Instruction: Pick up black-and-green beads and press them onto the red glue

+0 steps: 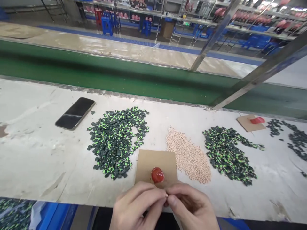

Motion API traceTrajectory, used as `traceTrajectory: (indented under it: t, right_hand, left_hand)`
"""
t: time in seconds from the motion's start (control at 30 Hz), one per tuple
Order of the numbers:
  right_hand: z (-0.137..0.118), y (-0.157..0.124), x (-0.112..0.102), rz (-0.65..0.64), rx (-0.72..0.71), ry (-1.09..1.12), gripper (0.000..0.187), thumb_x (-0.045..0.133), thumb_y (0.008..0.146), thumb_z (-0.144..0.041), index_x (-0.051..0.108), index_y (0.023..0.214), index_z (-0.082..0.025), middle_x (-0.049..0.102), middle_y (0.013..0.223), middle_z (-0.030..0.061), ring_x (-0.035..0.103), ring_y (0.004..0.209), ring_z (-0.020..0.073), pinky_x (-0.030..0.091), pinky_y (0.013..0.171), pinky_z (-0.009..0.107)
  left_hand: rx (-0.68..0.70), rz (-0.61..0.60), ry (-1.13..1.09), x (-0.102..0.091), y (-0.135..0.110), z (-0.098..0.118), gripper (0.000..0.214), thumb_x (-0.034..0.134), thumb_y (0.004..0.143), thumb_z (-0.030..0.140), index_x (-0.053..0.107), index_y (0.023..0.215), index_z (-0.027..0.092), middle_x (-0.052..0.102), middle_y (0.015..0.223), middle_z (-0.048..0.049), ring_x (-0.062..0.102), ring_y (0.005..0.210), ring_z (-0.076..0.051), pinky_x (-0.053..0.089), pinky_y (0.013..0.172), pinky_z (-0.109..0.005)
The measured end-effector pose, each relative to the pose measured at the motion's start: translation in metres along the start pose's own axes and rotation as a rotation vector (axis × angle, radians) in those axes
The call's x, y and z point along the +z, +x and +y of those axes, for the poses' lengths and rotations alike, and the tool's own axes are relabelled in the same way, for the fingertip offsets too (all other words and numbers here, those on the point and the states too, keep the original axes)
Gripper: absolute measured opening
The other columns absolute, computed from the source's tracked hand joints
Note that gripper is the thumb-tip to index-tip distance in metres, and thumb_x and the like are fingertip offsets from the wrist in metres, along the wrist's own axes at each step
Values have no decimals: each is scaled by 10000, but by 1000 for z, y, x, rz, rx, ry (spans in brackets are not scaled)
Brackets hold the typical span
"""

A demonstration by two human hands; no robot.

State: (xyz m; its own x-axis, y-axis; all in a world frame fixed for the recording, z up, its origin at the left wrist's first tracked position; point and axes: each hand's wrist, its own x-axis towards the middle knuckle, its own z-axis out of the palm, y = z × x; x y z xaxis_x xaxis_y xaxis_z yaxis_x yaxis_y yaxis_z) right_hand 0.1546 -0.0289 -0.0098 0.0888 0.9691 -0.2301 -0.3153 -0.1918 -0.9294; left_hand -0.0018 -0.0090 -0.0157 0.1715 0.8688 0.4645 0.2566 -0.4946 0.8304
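Note:
My left hand (pixel 141 204) and my right hand (pixel 192 204) meet fingertip to fingertip at the table's front edge, both closed in a pinch. A tiny pale pink bead (pixel 166 195) shows at the tips of my right finger and thumb. What my left fingers grip is hidden behind them. Just beyond the hands lies a cardboard square (pixel 146 163) with a glossy red blob (pixel 157 175) on it. To its right spreads a heap of small pale pink beads (pixel 187 155). On the left is a pile of small dark pieces with bright green marks (pixel 117 140).
A phone (pixel 75 113) lies at the left. Another green-marked dark pile (pixel 227 153) sits to the right, near a second cardboard piece (pixel 248 126) with a red item (pixel 257 120). Behind the table run a green belt (pixel 107 73) and slanting metal posts (pixel 213 38).

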Motion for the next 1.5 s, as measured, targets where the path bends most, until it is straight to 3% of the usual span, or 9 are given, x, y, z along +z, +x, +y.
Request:
traceTrajectory:
  t: [0.1,0.3,0.43,0.5,0.63,0.73,1.27,1.37,1.5]
  right_hand:
    - [8,2,-5,-92,-74,-45,38,821,876,-309,856,889,-313,809,856,62,788,788,202,662,708,260]
    - [12,-6,-5,-52,-36,-102,80,797,893,-373,823,868,-301,760,867,52,732,778,175,623,702,232]
    - [8,-11,-12,-49,-54,-291,129,746,932,-385,780,864,-281,727,850,51,723,783,190,623,694,246]
    - [5,-10,-18,-64,-130,-449,104,712,959,-313,758,873,-277,721,857,49,720,807,195,624,705,250]
    - [4,1,-27,49,-366,-816,144,660,954,-152,734,915,-268,728,892,49,710,839,201,611,733,265]
    - [6,9,-26,48,-455,-934,187,630,945,-99,735,916,-252,747,889,57,731,808,205,613,701,279]
    - [9,10,-20,2,-489,-980,221,605,949,-59,727,928,-242,761,902,56,744,818,192,614,716,270]
    - [5,4,-20,56,-410,-902,192,628,962,-102,724,919,-263,745,885,32,723,812,174,607,708,247]
    - [-6,-2,-20,68,-240,-685,119,660,988,-213,716,912,-286,721,835,12,722,781,170,630,682,247]
  left_hand:
    - [6,25,34,1,-9,-2,220,622,968,26,701,1030,221,774,892,-31,749,715,-120,622,712,-166]
    - [6,46,101,7,-22,-6,200,550,1045,123,717,1058,235,785,905,-36,772,735,-125,630,726,-172]
    - [1,23,24,11,-26,-9,209,530,1055,125,723,1057,207,782,907,-50,770,739,-131,636,723,-173]
    - [-35,13,-23,9,-25,-12,192,571,1023,90,722,1062,202,779,921,-47,764,742,-130,636,737,-170]
    - [-141,31,-36,1,-18,-19,254,629,930,-2,721,1052,201,772,931,-30,760,750,-119,618,747,-141]
    - [-201,-3,-41,-2,-13,-23,264,611,927,-16,723,1043,194,773,937,-41,765,785,-129,613,763,-160]
    - [-261,-8,-47,0,-9,-32,252,612,934,12,744,1027,206,778,933,-23,745,794,-114,595,771,-160]
    - [-314,35,-82,-4,-9,-29,280,634,913,28,763,1051,235,790,931,0,746,781,-103,605,753,-137]
    - [-512,91,-252,-5,-1,-14,282,718,855,83,802,1017,298,820,826,58,770,681,-103,630,676,-115]
